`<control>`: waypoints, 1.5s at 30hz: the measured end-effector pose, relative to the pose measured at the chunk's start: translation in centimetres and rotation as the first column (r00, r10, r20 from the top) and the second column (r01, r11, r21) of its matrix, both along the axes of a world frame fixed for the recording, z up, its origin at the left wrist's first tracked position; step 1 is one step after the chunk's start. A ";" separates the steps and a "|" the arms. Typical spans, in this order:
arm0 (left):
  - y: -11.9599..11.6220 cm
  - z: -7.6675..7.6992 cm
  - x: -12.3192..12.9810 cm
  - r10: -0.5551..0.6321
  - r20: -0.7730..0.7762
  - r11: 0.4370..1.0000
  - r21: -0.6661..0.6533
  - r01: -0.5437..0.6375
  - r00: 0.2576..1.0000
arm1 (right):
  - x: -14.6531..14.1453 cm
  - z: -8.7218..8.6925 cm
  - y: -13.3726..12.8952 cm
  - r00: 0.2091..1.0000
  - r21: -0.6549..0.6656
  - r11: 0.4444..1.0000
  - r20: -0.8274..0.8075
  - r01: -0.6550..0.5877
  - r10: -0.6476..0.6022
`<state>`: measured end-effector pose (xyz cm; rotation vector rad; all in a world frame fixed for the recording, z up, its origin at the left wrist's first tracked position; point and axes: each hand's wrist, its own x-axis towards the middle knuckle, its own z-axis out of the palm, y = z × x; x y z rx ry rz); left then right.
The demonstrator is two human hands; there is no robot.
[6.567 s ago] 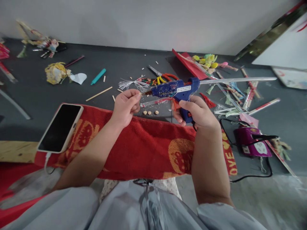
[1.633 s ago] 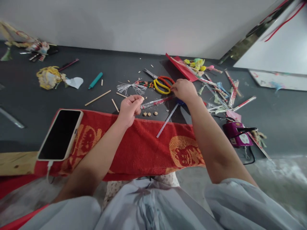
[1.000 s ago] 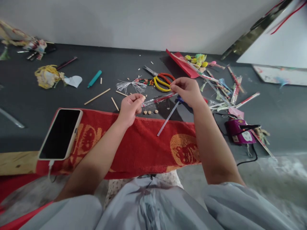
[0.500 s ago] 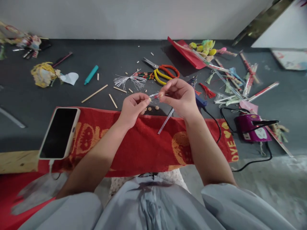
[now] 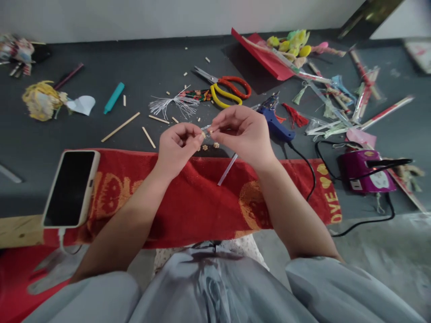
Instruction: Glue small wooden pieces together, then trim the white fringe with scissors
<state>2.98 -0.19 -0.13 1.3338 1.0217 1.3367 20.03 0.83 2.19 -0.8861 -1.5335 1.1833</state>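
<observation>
- Head view: both bare hands meet near the middle of the scene, over the near part of a dark table (image 5: 134, 67).
- Left hand (image 5: 180, 146): thumb and forefinger pinch a small pale piece (image 5: 203, 134) at their tips.
- Right hand (image 5: 244, 137): thumb and fingers pinch a second pale piece (image 5: 211, 132), just beside the first; its exact shape is too small to tell.
- Small knobbly beads (image 5: 205, 147) sit on the table just below the fingertips, at the far edge of a red towel (image 5: 202, 202).
- Blue glue gun (image 5: 279, 128) lies just right of the right hand, with a black cord running near over the towel; a clear rod (image 5: 227, 170) shows from under that hand, pointing near and left.
- Scissors (image 5: 232, 92) with one red and one yellow handle lie beyond the hands, blades pointing far and left.
- White bristly strands (image 5: 173, 105) lie left of the scissors, with cut wooden sticks (image 5: 120, 127) nearer and further left.
- Phone (image 5: 70, 188) rests on the towel's left end, a white cable (image 5: 62, 237) at its near edge.
- Purple power socket (image 5: 367, 170) stands at the right, past the towel.
</observation>
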 end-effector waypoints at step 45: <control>-0.8 1.3 0.1 0.115 -0.168 0.988 0.120 -0.095 0.979 | -0.4 -0.3 0.0 0.997 -0.032 0.999 -0.061 0.042 -0.044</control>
